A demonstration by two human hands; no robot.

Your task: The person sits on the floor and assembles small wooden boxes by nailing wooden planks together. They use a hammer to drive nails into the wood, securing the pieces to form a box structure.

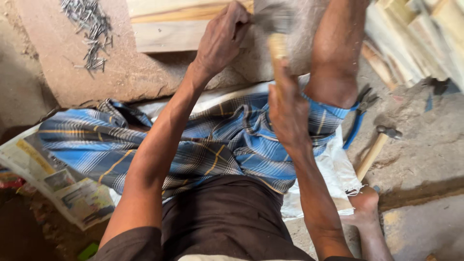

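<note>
Wooden hammer handle (277, 50) is what I've got in my right hand (288, 112), fist closed around the lower end of it, and the head (274, 18) up top is just a motion-blurred smear, so don't ask me what shape it is. I'd guess it's top-heavy like any hammer, stiff and light in the shaft, and the bare wood looks like it gives decent grip down low where I'm holding it.

My left hand (221, 41) is up on the pale wooden plank (166, 35), fingers curled and pinched together at the spot right by the hammer head. Can't tell if there's a nail between them, it's too small and blurry. The plank lies flat on the dusty ground in front of my knees, with another board (183, 8) touching it just behind.

Further out: a loose pile of nails (90, 30) on a brown slab well off to the left, blue-handled pliers (360, 115) and a second hammer (376, 147) lying near my right leg, a stack of cut wood strips (415, 38) top right, and a newspaper (53, 181) under my checked blue cloth (212, 140).
</note>
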